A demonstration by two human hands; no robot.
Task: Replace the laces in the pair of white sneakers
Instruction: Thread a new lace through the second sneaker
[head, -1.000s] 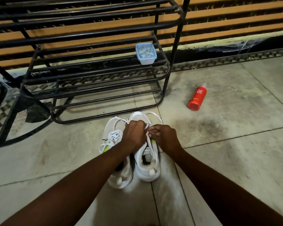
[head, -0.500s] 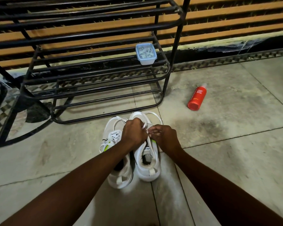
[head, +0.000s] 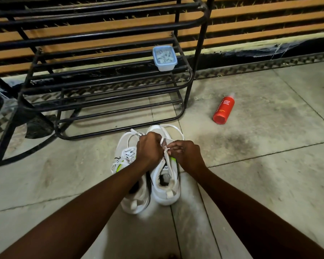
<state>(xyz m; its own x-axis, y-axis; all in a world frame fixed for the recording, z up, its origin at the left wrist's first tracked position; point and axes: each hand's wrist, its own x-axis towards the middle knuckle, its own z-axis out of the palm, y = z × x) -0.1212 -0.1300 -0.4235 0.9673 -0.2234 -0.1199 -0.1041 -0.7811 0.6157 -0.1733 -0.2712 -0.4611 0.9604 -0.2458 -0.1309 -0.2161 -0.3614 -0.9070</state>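
On the tiled floor [head: 269,174], a white lace [head: 166,148] is pinched by the left hand [head: 149,148] and right hand [head: 186,154] over one sneaker [head: 166,186], seemingly for threading.

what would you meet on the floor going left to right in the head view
left sneaker → right sneaker, the one under both hands → red bottle, lying on its side

A single wide-angle camera sits on the person's head, facing forward and steeply down at the tiled floor [head: 269,184]. It is close, within arm's reach of the white sneakers [head: 165,193] at centre; the black shoe rack [head: 192,78] fills the far left.
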